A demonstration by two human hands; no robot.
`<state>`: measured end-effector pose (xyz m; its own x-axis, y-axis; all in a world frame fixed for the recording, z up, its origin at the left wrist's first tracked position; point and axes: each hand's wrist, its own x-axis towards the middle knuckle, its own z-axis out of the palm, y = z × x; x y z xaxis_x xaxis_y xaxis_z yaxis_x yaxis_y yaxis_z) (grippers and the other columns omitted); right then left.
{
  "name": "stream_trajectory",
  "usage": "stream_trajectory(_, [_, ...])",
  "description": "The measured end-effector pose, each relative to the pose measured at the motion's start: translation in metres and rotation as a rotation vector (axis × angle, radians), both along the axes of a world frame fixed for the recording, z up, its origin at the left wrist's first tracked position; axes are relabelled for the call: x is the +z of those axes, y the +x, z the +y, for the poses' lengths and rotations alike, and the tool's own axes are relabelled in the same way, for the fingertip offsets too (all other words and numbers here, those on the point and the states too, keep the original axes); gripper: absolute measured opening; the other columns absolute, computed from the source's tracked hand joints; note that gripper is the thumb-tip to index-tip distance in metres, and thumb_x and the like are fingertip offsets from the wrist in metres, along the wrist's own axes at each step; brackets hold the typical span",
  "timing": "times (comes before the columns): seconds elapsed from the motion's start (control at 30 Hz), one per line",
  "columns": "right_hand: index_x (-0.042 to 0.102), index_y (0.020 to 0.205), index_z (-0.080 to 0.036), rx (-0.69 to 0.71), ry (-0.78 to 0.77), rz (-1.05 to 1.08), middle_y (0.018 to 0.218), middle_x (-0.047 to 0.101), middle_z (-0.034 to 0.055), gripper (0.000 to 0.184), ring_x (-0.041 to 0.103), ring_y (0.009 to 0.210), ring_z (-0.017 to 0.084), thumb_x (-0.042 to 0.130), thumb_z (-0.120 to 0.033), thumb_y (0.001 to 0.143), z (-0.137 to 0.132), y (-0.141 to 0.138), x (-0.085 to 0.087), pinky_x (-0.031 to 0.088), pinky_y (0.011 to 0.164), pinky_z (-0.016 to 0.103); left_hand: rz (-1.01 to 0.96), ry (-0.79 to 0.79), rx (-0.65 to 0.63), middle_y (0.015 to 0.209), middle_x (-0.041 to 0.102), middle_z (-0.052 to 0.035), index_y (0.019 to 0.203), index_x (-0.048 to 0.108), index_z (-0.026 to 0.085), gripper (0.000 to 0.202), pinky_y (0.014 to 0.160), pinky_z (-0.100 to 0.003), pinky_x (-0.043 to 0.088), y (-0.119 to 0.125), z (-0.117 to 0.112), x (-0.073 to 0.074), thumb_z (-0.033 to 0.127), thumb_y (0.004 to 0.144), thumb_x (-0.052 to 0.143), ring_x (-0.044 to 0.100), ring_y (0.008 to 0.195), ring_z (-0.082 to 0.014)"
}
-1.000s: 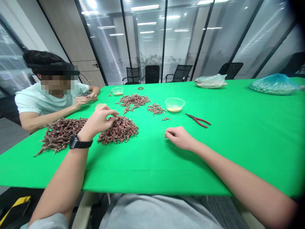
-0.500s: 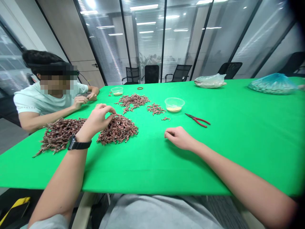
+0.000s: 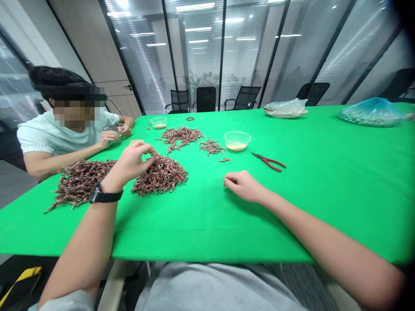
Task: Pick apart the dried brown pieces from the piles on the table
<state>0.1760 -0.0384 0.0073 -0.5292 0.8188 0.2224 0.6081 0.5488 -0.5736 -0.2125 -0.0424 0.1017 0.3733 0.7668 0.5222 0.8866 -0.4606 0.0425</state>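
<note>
My left hand (image 3: 132, 161), with a black watch (image 3: 104, 196) on the wrist, hovers over a heap of small brown-and-silver parts (image 3: 164, 174) on the green table (image 3: 201, 216). Its thumb and fingers are pinched together at the top of the heap; what they grip is too small to name. My right hand (image 3: 243, 185) rests on the cloth to the right of the heap, fingers curled in loosely, nothing visible in them. A larger heap of the same parts (image 3: 78, 181) lies left of my left wrist.
Farther back lie two smaller heaps (image 3: 181, 136) (image 3: 212, 147), a clear bowl (image 3: 237, 141), red-handled pliers (image 3: 269, 162), a second bowl (image 3: 158, 122) and two plastic bags (image 3: 285, 108) (image 3: 372, 113). A person in a white shirt (image 3: 52, 138) works at the left edge. Office chairs stand behind.
My left hand has drawn slightly back and up from the heap with its fingers pinched. My right hand has stayed in place.
</note>
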Motion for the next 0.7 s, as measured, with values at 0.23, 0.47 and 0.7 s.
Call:
stream_trajectory(0.23, [0.062, 0.069, -0.015, 0.004, 0.007, 0.001, 0.06, 0.052, -0.0023, 0.031, 0.044, 0.059, 0.011, 0.044, -0.027, 0.091, 0.0, -0.0004, -0.0001, 0.026, 0.058, 0.027, -0.042, -0.022, 0.003, 0.093, 0.067, -0.0064, 0.086, 0.066, 0.021, 0.014, 0.091, -0.037, 0.05, 0.0026, -0.0016, 0.0014, 0.033, 0.087, 0.059, 0.061, 0.101, -0.0247])
stream_trajectory(0.47, [0.061, 0.068, -0.016, 0.003, 0.0, 0.003, 0.059, 0.049, -0.0028, 0.03, 0.042, 0.058, 0.011, 0.045, -0.028, 0.091, 0.0003, -0.0004, 0.0002, 0.025, 0.058, 0.027, -0.082, -0.036, -0.012, 0.09, 0.071, -0.0051, 0.082, 0.064, 0.021, 0.011, 0.098, -0.039, 0.047, 0.0038, -0.003, 0.0023, 0.029, 0.086, 0.058, 0.061, 0.101, -0.0249])
stream_trajectory(0.7, [0.061, 0.068, -0.016, 0.009, 0.007, 0.002, 0.059, 0.05, -0.0027, 0.031, 0.043, 0.058, 0.011, 0.044, -0.028, 0.091, 0.001, -0.0001, -0.0016, 0.026, 0.058, 0.027, -0.079, -0.063, -0.017, 0.087, 0.071, -0.0031, 0.08, 0.063, 0.021, 0.014, 0.097, -0.039, 0.047, 0.0044, -0.0015, 0.0011, 0.034, 0.086, 0.06, 0.062, 0.094, -0.0226])
